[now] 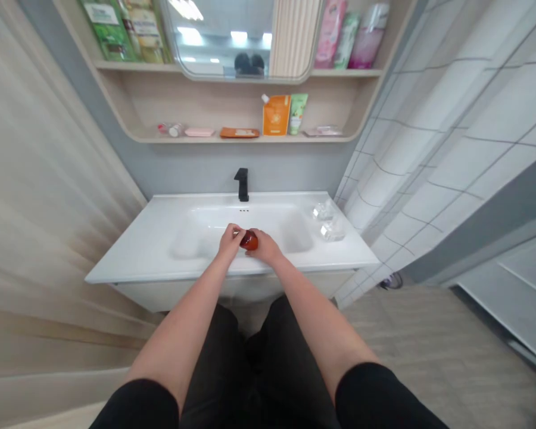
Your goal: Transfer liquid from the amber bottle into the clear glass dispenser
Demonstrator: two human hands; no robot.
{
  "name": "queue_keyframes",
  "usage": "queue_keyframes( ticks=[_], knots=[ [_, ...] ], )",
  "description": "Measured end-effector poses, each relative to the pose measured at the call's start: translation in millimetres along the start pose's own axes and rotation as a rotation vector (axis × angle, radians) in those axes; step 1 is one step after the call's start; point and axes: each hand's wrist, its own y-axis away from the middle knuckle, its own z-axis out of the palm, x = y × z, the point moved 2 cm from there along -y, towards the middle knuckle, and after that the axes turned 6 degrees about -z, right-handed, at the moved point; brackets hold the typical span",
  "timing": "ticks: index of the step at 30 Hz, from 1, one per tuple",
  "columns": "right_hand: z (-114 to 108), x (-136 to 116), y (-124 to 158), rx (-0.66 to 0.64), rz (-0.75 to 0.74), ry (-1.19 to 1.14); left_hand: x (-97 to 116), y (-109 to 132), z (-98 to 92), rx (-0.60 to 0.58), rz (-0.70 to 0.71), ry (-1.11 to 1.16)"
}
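A small amber-red bottle (pixel 249 240) is held between my two hands over the front of the white sink basin (pixel 295 229). My right hand (pixel 265 247) is wrapped round its right side. At the bottle's left end, the fingers of my left hand (pixel 230 239) are pinched together; whether they grip its cap or neck is too small to tell. Behind the hands, a black faucet (pixel 243 185) stands at the back of the basin.
Clear plastic or glass items (pixel 332 230) sit on the counter's right side. Above is a shelf (pixel 196 140) with an orange pouch (pixel 276 115), a green tube (pixel 297 113) and small packets. A mirror (pixel 232 36) hangs between bottles. A curtain (pixel 40 179) borders the left.
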Motion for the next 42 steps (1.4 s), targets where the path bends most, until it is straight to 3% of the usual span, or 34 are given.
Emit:
queue_keyframes(
  ticks=[3,7,13,18,23,28,34,42],
  knots=[
    [-1.4,2.2,0.9,0.037,0.017,-0.022,-1.1,-0.6,3.2,-0.115,0.036,0.077],
    [-0.8,0.6,1.5,-0.003,-0.023,0.032,-4.5,-2.8,2.2,-0.032,0.021,0.005],
    [-1.8,-0.3,1.5,0.036,0.011,-0.006,1.0,0.4,1.6,-0.143,0.109,0.066],
    [-0.5,-2.4,1.3,-0.004,-0.057,0.008,7.8,3.1,-2.7,-0.031,0.061,-0.049],
    [-4.0,-2.2,1.2,0.039,-0.009,-0.041,11.0,6.4,-0.7,-0.131,0.104,0.044],
    [-1.5,-3.9,2.1,-0.017,-0.053,0.023,9.5,7.2,-2.8,-0.039,0.098,-0.046],
    [-2.1,-4.4,2.7,0.021,0.034,0.079,11.4,8.8,-1.5,-0.167,0.171,0.045],
    [-0.6,-7.9,2.2,-0.023,-0.023,0.113,7.4,5.6,-2.2,0.008,0.097,-0.094]
  ],
)
